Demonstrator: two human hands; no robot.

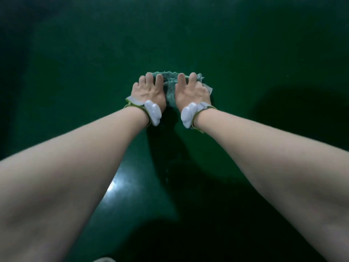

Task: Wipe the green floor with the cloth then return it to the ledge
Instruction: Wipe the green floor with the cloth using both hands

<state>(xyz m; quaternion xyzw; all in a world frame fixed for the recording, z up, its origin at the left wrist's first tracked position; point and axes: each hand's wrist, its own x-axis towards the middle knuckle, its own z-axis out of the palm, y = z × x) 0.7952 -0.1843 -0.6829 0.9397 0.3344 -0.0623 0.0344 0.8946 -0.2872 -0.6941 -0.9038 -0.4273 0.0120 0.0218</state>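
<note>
A crumpled pale green cloth [170, 86] lies on the dark green floor [75, 72], straight ahead of me. My left hand [148, 90] presses flat on its left part, fingers spread. My right hand [191, 90] presses on its right part the same way. Both arms are stretched out forward. Each wrist carries a white device on a strap. Most of the cloth is hidden under my palms; only its middle and far edge show. No ledge is in view.
The glossy green floor fills the whole view and reflects a bright light patch [114, 186] between my forearms. Dark shadows lie on the floor at the right and bottom. A pale object [103, 260] shows at the bottom edge.
</note>
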